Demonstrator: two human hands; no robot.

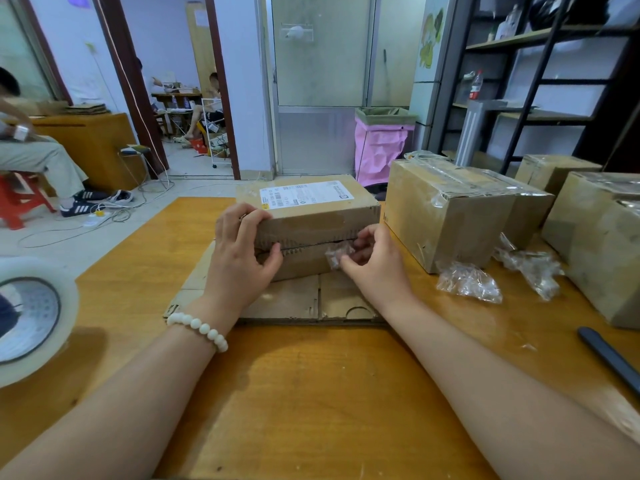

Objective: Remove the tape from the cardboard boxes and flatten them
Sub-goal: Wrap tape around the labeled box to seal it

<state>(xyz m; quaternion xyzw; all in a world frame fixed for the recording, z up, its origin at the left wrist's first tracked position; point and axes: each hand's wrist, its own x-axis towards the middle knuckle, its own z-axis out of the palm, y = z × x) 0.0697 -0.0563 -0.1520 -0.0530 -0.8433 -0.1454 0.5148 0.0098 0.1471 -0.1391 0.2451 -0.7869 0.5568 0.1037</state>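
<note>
Right fingers (371,234) pinch crumpled tape (337,255) at the box (322,218) seam; left fingers (239,216) curl round its left edge.

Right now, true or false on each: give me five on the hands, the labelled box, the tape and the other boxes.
1. The left hand grips the left end of the labelled box. True.
2. The right hand is empty. False: it pinches a crumpled bit of tape at the box's front seam.
3. The labelled box rests on flattened cardboard. True.
4. The tape roll lies right of the boxes. False: it is at the far left.
5. The big box beside it is flattened. False: it stands whole, taped.
</note>
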